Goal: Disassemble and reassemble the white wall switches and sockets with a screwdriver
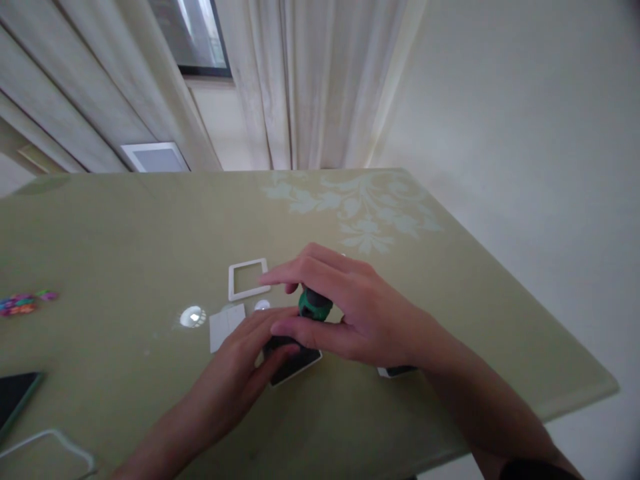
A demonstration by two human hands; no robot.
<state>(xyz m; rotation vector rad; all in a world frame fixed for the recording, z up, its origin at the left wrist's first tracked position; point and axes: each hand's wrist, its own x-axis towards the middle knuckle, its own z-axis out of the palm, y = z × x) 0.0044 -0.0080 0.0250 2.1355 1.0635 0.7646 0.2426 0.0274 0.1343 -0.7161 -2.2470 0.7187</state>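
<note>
In the head view my right hand [345, 300] curls round a stubby green-and-black handle, which looks like a screwdriver [315, 305]. It stands roughly upright, and its tip is hidden. Below it lies a small dark flat device with a white edge [300, 367]. My left hand [250, 353] grips the device, thumb on its dark face and fingers along the far side. The fingers of both hands meet near the handle. A white square frame [249, 295] lies just beyond my hands, and a white flat plate [220, 328] lies by my left fingers.
Another white-edged dark piece [395, 371] is partly hidden under my right wrist. Colourful small pieces [23, 304] lie far left, above a dark tablet-like object [17, 397] and a pale bent strip [60, 437]. The table [150, 227] ends beside a wall on the right.
</note>
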